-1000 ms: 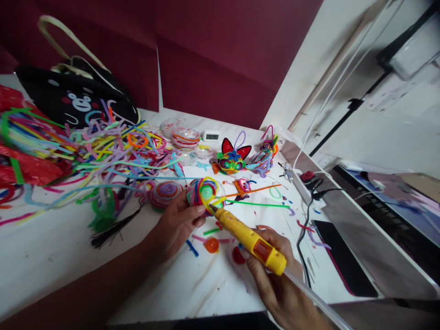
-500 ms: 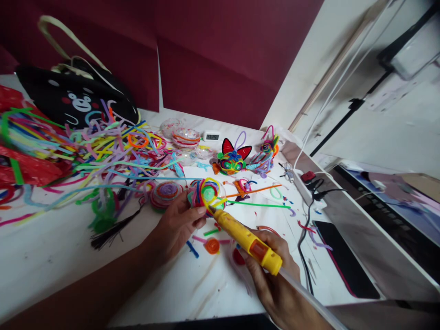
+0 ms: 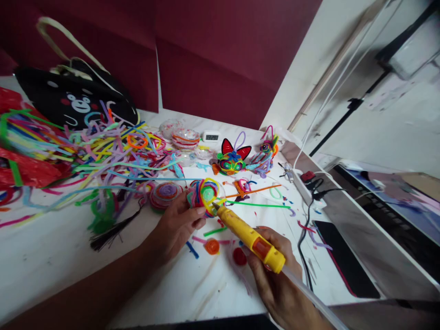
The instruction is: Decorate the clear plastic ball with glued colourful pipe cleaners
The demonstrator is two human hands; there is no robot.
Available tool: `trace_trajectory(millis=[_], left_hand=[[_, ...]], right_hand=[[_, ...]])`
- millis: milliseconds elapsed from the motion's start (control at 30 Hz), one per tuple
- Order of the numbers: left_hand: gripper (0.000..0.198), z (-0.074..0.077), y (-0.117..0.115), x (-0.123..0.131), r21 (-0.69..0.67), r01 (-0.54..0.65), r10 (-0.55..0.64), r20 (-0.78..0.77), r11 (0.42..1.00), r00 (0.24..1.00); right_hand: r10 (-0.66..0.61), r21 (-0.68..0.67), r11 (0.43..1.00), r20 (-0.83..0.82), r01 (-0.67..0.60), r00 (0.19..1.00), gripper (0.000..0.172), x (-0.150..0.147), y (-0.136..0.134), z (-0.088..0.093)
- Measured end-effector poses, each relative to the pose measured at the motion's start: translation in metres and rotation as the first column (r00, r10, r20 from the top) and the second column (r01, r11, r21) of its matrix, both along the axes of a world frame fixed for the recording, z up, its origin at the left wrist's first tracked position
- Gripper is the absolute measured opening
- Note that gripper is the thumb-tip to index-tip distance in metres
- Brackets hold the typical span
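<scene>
My left hand [image 3: 177, 225] is closed round a small dome wound with coloured pipe cleaners [image 3: 205, 194], holding it just above the white table [image 3: 51, 256]. My right hand [image 3: 277, 275] grips a yellow pen-shaped glue gun [image 3: 249, 237] with a clear glue stick trailing out of its back end. Its metal tip touches the dome's lower right side, beside a yellow loop. A second wound dome [image 3: 165, 194] lies just left of the held one.
A big heap of loose pipe cleaners [image 3: 85, 156] covers the left of the table, with a black bear-face bag [image 3: 74, 103] behind. Finished pipe-cleaner figures [image 3: 233, 158], a small digital clock [image 3: 211, 136], a power strip with cables [image 3: 305, 185] and a dark tablet [image 3: 338, 256] lie to the right.
The glue gun's tip has shifted slightly up and right along the dome's edge. My left hand keeps the dome in the same place.
</scene>
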State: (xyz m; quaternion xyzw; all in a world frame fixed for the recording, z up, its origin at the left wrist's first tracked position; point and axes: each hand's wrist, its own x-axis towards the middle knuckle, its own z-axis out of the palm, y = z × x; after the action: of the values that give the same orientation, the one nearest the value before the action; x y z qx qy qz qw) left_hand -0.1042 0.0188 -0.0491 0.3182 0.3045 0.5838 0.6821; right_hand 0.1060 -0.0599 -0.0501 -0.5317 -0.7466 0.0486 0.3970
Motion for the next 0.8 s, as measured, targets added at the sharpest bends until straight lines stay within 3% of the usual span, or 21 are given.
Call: trace_trajectory(millis=[333,633,800], left_hand=[[0.028,-0.0047,0.0001,-0.0016,0.009,0.014,-0.014,0.008,1.0,1.0],[0.028,-0.0046,-0.0005,-0.0012,0.015,-0.001,0.001,0.007,1.0,1.0],[0.03,-0.0024,0.0,-0.0012,-0.01,0.003,-0.003,0.002,1.0,1.0]], right_hand=[[0.079,0.071,0.994,-0.001,-0.079,0.997,0.022,-0.0044,0.0009,0.0039],[0.021,0.108,0.994,-0.031,-0.017,0.999,0.023,-0.0037,0.0025,-0.0014],[0.085,0.107,0.991,0.008,-0.086,0.996,0.025,-0.0043,0.0031,0.0014]])
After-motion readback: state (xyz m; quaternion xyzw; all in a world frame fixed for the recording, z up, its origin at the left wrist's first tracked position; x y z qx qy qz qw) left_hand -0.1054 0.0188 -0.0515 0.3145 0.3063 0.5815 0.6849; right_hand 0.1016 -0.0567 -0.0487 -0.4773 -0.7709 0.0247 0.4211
